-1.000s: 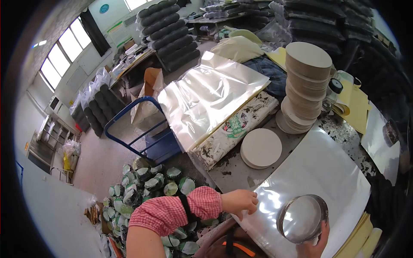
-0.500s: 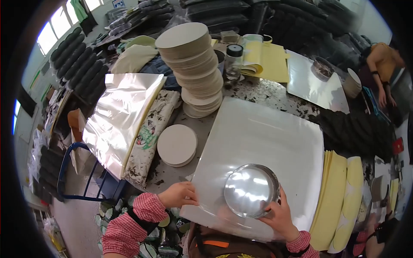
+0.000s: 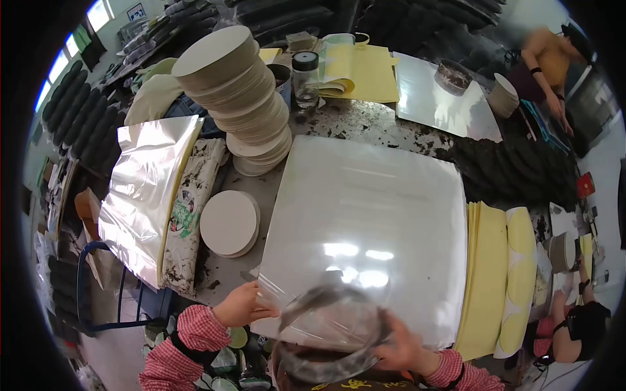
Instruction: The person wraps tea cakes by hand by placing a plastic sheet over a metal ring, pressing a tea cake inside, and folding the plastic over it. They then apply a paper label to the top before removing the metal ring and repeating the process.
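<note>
My right hand [image 3: 403, 343], blurred by motion, grips a round metal ring [image 3: 303, 370] by its right side. The ring is tilted and hangs over the near edge of the glossy plastic sheet [image 3: 365, 208], close to my body. Through its opening the sheet and dark cloth show. My left hand [image 3: 244, 305] is closed at the sheet's near left corner, with thumb and fingertips pinching the film edge. Left of the sheet lies a short stack of round cardboard discs [image 3: 229, 223]. A tall, leaning stack of similar discs [image 3: 238, 98] stands behind it.
Silvery film sheets [image 3: 147, 195] lie at the left beside a dirt-specked white bag [image 3: 192, 215]. Yellow paper [image 3: 482, 280] and a cut-out yellow strip [image 3: 515, 287] line the right side. A lidded jar [image 3: 305, 81] stands at the back. Another person [image 3: 548, 72] works at the far right.
My right hand has lifted the metal ring off the sheet and drawn it toward my body, tilting it. My left hand stays at the sheet's corner. The camera view has shifted.
</note>
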`<state>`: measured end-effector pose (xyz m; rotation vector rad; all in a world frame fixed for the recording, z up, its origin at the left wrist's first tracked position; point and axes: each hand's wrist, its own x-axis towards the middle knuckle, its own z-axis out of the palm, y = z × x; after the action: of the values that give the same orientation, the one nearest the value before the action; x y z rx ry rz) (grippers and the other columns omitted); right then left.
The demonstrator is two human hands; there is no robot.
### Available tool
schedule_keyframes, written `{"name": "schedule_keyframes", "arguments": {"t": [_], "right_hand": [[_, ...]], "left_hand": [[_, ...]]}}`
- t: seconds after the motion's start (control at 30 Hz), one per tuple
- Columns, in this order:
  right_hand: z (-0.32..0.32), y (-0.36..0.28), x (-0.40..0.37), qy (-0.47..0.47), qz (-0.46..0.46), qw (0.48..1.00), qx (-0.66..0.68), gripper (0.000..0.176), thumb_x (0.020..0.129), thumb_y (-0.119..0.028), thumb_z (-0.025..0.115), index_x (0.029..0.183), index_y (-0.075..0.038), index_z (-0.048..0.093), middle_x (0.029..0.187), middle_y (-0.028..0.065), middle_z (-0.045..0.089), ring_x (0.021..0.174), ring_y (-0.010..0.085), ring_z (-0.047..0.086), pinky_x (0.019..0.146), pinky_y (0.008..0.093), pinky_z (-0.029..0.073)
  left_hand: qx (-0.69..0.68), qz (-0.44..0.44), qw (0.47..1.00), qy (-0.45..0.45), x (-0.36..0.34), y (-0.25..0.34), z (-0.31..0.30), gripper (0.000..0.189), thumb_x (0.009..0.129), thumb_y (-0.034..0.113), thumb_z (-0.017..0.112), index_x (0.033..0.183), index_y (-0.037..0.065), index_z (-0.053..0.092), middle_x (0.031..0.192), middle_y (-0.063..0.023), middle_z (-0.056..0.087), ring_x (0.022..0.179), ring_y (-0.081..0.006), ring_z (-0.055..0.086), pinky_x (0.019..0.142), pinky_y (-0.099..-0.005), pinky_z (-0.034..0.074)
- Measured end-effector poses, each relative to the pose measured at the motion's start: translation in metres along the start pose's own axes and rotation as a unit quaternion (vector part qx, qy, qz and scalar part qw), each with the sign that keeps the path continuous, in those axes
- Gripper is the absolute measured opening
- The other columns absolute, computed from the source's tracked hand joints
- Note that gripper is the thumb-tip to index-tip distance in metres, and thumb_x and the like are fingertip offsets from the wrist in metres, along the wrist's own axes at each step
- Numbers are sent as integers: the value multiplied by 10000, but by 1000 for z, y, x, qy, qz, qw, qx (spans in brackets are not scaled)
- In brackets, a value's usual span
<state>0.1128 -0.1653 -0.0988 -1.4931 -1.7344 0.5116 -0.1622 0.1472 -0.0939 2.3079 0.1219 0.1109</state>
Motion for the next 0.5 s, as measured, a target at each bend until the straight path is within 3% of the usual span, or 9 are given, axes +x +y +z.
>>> {"name": "schedule_keyframes", "arguments": {"t": [0.03, 0.07, 0.1, 0.17, 0.27, 0.3, 0.4, 0.47, 0.5], "right_hand": [[-14, -34, 46, -135, 117, 970, 166, 876, 839, -218, 706, 1537, -18, 216, 1493, 341, 342, 1302, 508, 448, 1118, 481, 366], [3, -53, 56, -178, 147, 956, 180, 615, 856, -222, 672, 1375, 22, 451, 1488, 315, 376, 1323, 457, 458, 1120, 503, 366], [25, -51, 65, -129, -138, 980, -63, 367, 875, -275, 667, 1072, 25, 589, 1405, 307, 461, 1247, 416, 540, 1094, 519, 400], [51, -34, 65, -147, -27, 988, -43, 354, 868, -338, 697, 842, -11, 564, 1280, 288, 520, 1073, 373, 619, 1011, 522, 470], [20, 38, 56, 26, 275, 942, 191, 431, 851, -155, 723, 1247, -38, 599, 1448, 296, 430, 1175, 407, 575, 1012, 493, 456], [12, 55, 50, 134, 214, 963, -92, 418, 785, -153, 803, 1164, -64, 649, 1418, 290, 442, 1119, 322, 601, 940, 437, 504], [-15, 65, 76, 216, 170, 941, -196, 315, 747, -194, 845, 992, -76, 686, 1279, 231, 582, 1041, 232, 642, 851, 370, 546], [32, 126, 15, -17, -70, 742, -666, 231, 756, -178, 840, 883, -75, 677, 1051, 154, 700, 930, 188, 688, 766, 313, 557], [25, 83, 1, 11, 70, 886, -458, 337, 793, -220, 800, 1051, -55, 660, 1261, 221, 545, 1145, 324, 539, 920, 435, 467]], "left_hand": [[14, -40, 999, 13, 9, 10, -5, 163, 802, 223, 774, 877, 97, 700, 833, -48, 621, 805, -267, 566, 747, -386, 479], [33, -75, 996, 27, 18, 19, -15, 151, 822, 213, 752, 880, 82, 701, 835, -56, 625, 783, -273, 578, 729, -395, 483], [42, -61, 997, 23, 23, 28, -26, 151, 822, 213, 752, 880, 82, 701, 835, -56, 625, 783, -273, 578, 729, -395, 483], [-82, -145, 972, 168, 23, 49, -43, 148, 859, 193, 704, 860, 45, 696, 854, -80, 639, 773, -301, 613, 704, -429, 489], [142, -11, 989, 29, 17, 64, -19, 141, 843, 199, 709, 865, 67, 665, 862, -84, 614, 830, -289, 621, 713, -394, 494], [175, 32, 983, 33, 21, 62, -5, 150, 810, 176, 732, 768, 95, 612, 735, -54, 547, 734, -264, 575, 656, -389, 463], [149, -17, 988, -26, 19, 34, 0, 144, 805, 213, 742, 826, 102, 653, 789, -46, 614, 777, -271, 613, 696, -403, 489], [140, -61, 987, 41, 29, 29, -23, 177, 815, 238, 732, 894, 85, 696, 941, -77, 699, 880, -293, 657, 775, -421, 518], [175, -117, 966, 153, 39, 37, -40, 281, 827, 262, 721, 1001, 42, 697, 1043, -140, 696, 970, -357, 644, 856, -454, 506]]}}
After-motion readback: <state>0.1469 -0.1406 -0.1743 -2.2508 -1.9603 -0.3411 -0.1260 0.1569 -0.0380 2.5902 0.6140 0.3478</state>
